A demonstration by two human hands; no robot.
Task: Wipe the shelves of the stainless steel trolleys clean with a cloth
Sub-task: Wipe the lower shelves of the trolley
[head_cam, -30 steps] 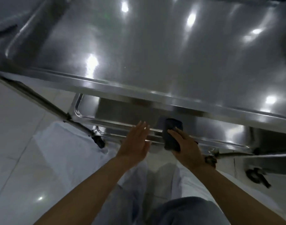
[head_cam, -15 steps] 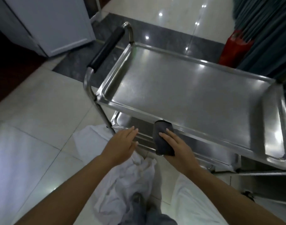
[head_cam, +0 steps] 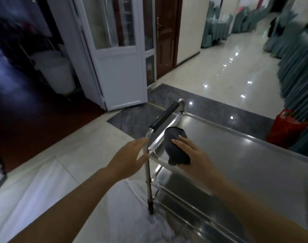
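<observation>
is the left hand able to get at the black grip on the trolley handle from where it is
Probably yes: the left hand is open beside the trolley's upright post, and the black grip sits just above it with nothing between.

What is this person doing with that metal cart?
A person is wiping a stainless steel trolley. The right hand holds a dark cloth at the near corner of the top shelf. The left hand, fingers straight, is at the upright post beside it.
</observation>
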